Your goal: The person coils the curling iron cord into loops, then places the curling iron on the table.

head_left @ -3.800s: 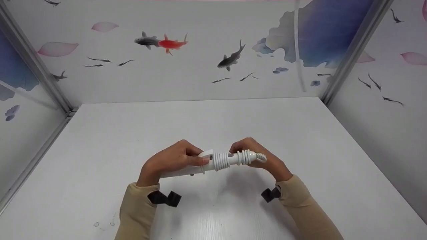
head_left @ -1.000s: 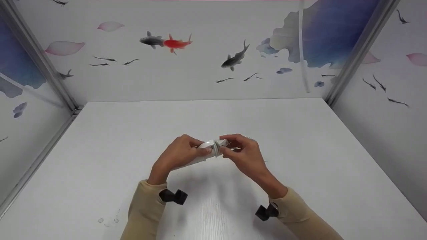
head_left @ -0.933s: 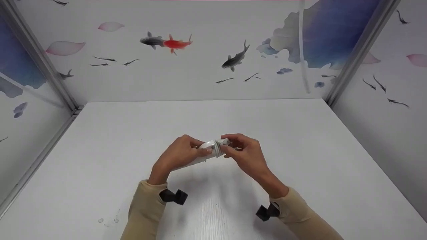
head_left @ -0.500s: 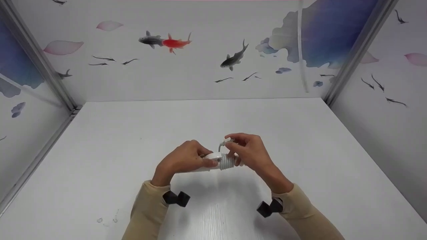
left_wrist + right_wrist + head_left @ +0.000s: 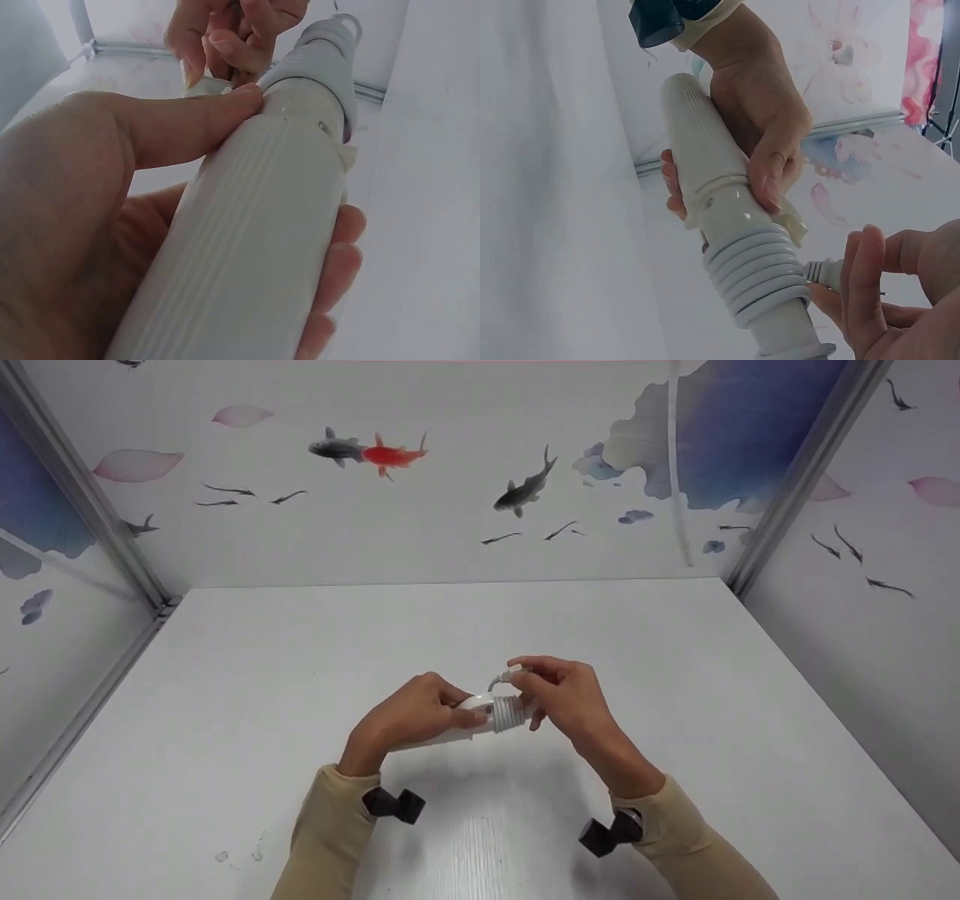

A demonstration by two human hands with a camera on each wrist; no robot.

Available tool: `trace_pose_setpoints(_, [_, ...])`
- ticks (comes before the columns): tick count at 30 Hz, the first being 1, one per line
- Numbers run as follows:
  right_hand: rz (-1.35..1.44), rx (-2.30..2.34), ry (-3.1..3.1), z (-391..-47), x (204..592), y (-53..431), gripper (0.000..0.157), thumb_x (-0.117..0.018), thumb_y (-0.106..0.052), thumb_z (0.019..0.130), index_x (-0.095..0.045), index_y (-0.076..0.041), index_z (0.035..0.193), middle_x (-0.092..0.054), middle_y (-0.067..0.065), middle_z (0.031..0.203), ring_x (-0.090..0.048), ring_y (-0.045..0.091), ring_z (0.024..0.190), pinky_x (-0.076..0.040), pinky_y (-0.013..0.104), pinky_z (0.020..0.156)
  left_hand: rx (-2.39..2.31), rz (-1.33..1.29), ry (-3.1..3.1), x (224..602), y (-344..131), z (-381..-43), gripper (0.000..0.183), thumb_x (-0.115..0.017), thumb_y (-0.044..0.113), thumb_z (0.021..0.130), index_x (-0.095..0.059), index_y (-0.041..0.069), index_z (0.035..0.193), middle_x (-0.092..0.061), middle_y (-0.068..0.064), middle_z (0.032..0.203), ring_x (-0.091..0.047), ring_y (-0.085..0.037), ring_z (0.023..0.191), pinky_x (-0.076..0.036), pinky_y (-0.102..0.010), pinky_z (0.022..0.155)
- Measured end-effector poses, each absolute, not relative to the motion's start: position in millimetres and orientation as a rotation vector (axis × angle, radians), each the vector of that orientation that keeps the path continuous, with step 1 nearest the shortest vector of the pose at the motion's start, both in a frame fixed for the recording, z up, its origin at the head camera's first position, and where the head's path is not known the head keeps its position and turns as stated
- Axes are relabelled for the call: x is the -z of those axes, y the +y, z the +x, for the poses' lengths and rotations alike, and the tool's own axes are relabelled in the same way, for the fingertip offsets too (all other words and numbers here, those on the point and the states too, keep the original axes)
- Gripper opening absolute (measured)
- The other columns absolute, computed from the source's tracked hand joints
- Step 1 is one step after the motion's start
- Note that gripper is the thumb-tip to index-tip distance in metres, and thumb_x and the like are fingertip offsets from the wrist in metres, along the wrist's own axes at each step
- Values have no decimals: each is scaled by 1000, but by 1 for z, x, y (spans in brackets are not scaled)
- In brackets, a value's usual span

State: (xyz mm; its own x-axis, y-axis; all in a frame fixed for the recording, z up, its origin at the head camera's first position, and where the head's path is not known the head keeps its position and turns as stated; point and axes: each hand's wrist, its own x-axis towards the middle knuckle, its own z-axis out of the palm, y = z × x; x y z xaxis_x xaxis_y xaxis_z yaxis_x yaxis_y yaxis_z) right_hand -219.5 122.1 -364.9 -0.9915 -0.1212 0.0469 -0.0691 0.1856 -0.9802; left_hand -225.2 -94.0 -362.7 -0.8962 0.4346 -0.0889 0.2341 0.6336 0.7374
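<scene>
A white hair-styling iron [image 5: 439, 739] is held above the table, lying roughly crosswise with its right end a little raised. My left hand [image 5: 416, 712] grips its ribbed body [image 5: 240, 232], thumb along the top and fingers curled underneath. Just right of that thumb, several tight turns of white cord [image 5: 508, 714] wrap the narrower part, as the right wrist view also shows. Thumb and fingertips of my right hand [image 5: 570, 697] pinch the cord's plug [image 5: 826, 274] beside those turns. The iron's right end is partly hidden behind the right hand in the head view.
Beneath the hands spreads a white tabletop [image 5: 360, 637], bounded by a back wall [image 5: 450, 532] printed with fish and petals and by side walls. Metal frame posts [image 5: 814, 472] stand at the corners. A black wrist mount [image 5: 394, 804] sits on each sleeve.
My right hand, earlier at the iron's cord end, now pinches the plug. Over the last second the plug has come up and away from the iron, which has swung more level.
</scene>
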Motion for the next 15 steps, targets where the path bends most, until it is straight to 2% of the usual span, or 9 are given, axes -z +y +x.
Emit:
trace_pose_setpoints(2, [-255,2006,2396,-215,364,119,24,-66,-11,93,-73,-5,116,-72,13,101,-62,19,73,-53,24,54,-1156,505,2603,360,-97,-226,28,-67,35,92,-79,12,101,-74,-4,93,-63,-16,79,-48,-28,70])
trace_pose_setpoints(7, [-417,2051,2442,-207,367,111,26,-66,-6,93,-71,-2,118,-70,17,96,-66,18,71,-58,29,57,-1228,428,2599,355,-100,-225,33,-62,39,94,-78,10,102,-72,-7,90,-63,-17,74,-48,-27,65])
trace_pose_setpoints(11, [-501,2066,2473,-205,371,108,27,-67,-3,92,-70,0,119,-70,17,98,-67,16,72,-58,28,58,-1300,360,2556,354,-103,-225,31,-63,37,95,-78,11,101,-71,-8,92,-63,-19,75,-48,-28,65])
trace_pose_setpoints(15, [-673,2017,2550,-204,377,105,28,-70,-3,90,-71,-4,118,-70,14,99,-68,13,76,-57,26,59,-1344,309,2549,355,-105,-226,28,-65,36,94,-79,12,99,-71,-8,93,-63,-21,76,-49,-30,65])
